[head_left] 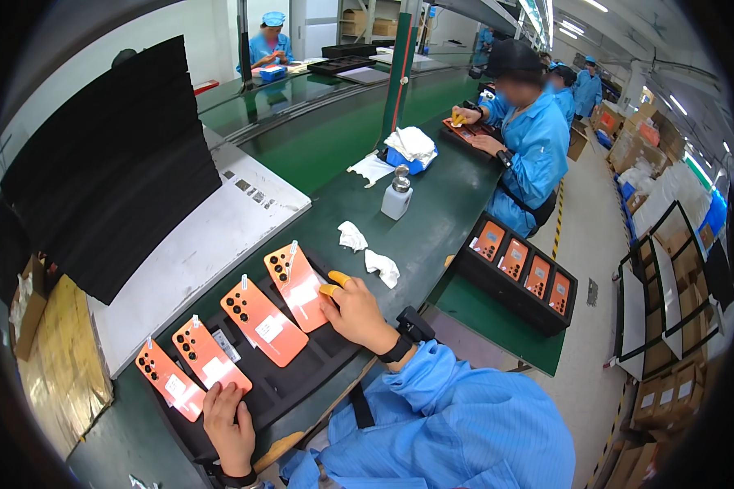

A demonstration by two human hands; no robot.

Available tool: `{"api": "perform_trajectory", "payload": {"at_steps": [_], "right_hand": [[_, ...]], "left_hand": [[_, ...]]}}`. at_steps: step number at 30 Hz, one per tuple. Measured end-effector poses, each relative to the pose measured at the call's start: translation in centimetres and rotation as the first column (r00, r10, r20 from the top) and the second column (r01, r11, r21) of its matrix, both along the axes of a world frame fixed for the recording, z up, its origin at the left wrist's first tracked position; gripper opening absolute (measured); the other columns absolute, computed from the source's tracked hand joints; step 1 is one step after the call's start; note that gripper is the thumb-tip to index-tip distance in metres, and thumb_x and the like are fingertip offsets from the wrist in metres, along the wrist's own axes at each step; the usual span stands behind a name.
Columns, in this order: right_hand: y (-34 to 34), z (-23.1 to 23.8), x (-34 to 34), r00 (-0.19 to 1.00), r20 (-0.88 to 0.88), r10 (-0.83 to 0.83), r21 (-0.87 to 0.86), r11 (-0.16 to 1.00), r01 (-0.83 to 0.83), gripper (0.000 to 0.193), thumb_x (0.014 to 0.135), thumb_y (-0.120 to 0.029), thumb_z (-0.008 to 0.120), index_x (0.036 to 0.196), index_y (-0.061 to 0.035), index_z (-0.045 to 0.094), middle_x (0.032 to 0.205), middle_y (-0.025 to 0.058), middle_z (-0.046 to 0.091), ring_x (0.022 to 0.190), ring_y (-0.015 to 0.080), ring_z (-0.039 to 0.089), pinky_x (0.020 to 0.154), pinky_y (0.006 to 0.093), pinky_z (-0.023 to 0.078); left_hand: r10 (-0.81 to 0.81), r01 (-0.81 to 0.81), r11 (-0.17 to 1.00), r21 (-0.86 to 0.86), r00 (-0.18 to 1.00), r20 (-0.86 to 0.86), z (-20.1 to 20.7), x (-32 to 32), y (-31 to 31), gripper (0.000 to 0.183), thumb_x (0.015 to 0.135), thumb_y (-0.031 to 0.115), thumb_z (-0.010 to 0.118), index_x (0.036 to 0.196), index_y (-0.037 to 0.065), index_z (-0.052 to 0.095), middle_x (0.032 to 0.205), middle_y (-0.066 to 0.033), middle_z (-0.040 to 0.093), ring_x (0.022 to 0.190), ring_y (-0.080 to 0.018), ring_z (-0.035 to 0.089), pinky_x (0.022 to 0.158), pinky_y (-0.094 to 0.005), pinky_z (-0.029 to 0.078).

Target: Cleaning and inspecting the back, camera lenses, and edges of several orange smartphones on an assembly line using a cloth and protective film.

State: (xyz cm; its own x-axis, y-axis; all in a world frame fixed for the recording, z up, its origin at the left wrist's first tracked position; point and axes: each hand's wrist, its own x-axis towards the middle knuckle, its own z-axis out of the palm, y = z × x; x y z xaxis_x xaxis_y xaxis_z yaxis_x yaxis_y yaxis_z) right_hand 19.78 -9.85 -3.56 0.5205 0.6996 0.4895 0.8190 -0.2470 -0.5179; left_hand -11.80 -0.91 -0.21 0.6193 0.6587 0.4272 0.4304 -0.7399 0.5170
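Several orange smartphones lie back up, side by side, in a black foam tray (302, 383). Each has black camera rings, a white label and a small film tab at its top. My left hand (230, 428) is open, its fingertips on the lower end of the second phone from the left (210, 354). At the rightmost phone (295, 285), my right hand (357, 314) reaches in from the right. Its stretched fingers, two in yellow-orange finger cots, are at that phone's right edge. The leftmost phone (170, 379) and the larger-looking phone (263, 320) between lie untouched.
Crumpled white cloths (381, 267) and a pump bottle (397, 196) stand beyond my right hand. A blue box of wipes (412, 151) is farther back. At right sits another black phone tray (518, 273). A co-worker (534, 138) works ahead; a black screen (110, 171) rises at left.
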Motion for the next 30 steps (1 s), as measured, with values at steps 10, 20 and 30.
{"api": "perform_trajectory", "payload": {"at_steps": [10,20,30], "right_hand": [[-0.1,0.3,-0.2,1.000,-0.008,-0.003,0.009,1.000,0.003,0.028,0.087,-0.017,0.069,0.112,-0.0040,0.070,0.125,0.0200,0.062,0.114,0.0396,0.057,0.097,0.0459,0.049],[-0.1,0.2,0.0,1.000,0.007,-0.013,-0.029,0.999,0.013,0.029,0.091,-0.023,0.068,0.116,-0.0094,0.071,0.128,0.0156,0.062,0.111,0.0365,0.058,0.094,0.0432,0.050],[-0.2,0.3,-0.1,1.000,0.000,-0.021,-0.049,0.999,0.021,0.029,0.092,-0.024,0.067,0.117,-0.0098,0.071,0.129,0.0155,0.062,0.114,0.0362,0.057,0.094,0.0436,0.051]], "left_hand": [[0.006,-0.006,1.000,0.009,1.000,-0.001,-0.9,-0.3,0.2,0.023,0.081,-0.001,0.063,0.103,0.000,0.072,0.112,-0.0140,0.072,0.117,-0.0417,0.059,0.099,-0.0468,0.048],[0.024,-0.023,0.999,-0.029,1.000,0.017,-1.2,-0.3,0.2,0.024,0.081,-0.002,0.063,0.103,-0.001,0.072,0.112,-0.0155,0.072,0.119,-0.0416,0.059,0.101,-0.0458,0.048],[0.037,-0.036,0.999,-0.036,0.999,0.008,-1.1,-0.3,0.1,0.024,0.081,-0.002,0.063,0.103,-0.001,0.072,0.112,-0.0154,0.072,0.120,-0.0408,0.059,0.101,-0.0456,0.048]]}}
